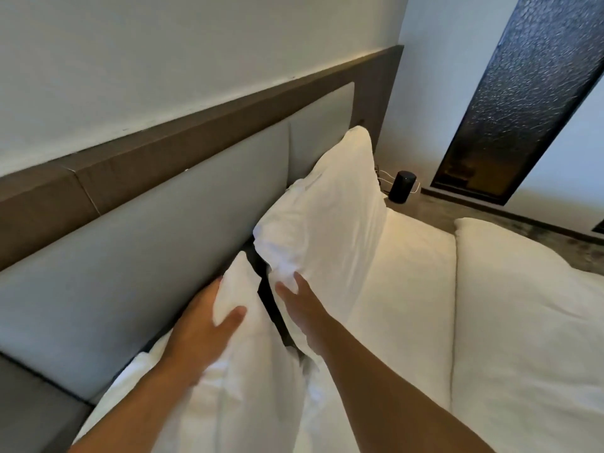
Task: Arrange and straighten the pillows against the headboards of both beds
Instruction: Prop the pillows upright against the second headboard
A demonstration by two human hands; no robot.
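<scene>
Two white pillows stand against the grey padded headboard [157, 243]. The near pillow [235, 371] leans at the lower centre, and my left hand [206, 325] grips its upper corner, thumb in front and fingers behind. The far pillow [327, 217] stands tilted with one corner pointing up. My right hand [300, 308] holds its lower left edge, fingers pressed into the fabric. A dark gap shows between the two pillows.
White bedding [408, 289] stretches right, with a thick folded duvet [523, 322] beyond. A black cylindrical device [403, 186] with cables sits at the bed's far end. A dark textured glass panel [523, 93] fills the right wall. A brown wooden band [196, 125] tops the headboard.
</scene>
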